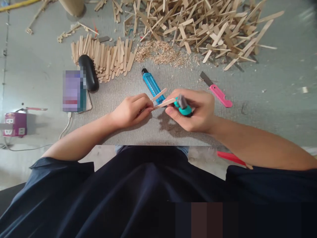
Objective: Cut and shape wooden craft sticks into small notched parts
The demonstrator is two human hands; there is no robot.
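My left hand (132, 110) is closed, pinching the ends of two flat wooden craft sticks. The lower craft stick (164, 103) points right and reaches the fingertips of my right hand; the upper craft stick (159, 94) slants up over a blue utility knife. My right hand (198, 107) is wrapped round a teal-and-dark-grey hand tool (183, 105), seen end-on, so its exact kind is unclear. Behind the hands, the blue utility knife (151, 84) lies on the grey table (119, 89). A pink folding saw (219, 94) rests right of my right hand.
A large heap of loose craft sticks (195, 26) covers the far side, with wood shavings (160, 54) in front. Neater rows of sticks (106, 58) lie left, beside a black case (88, 72) and a cabled, blurred phone-like object (71, 91). A purple box (16, 124) stands far left.
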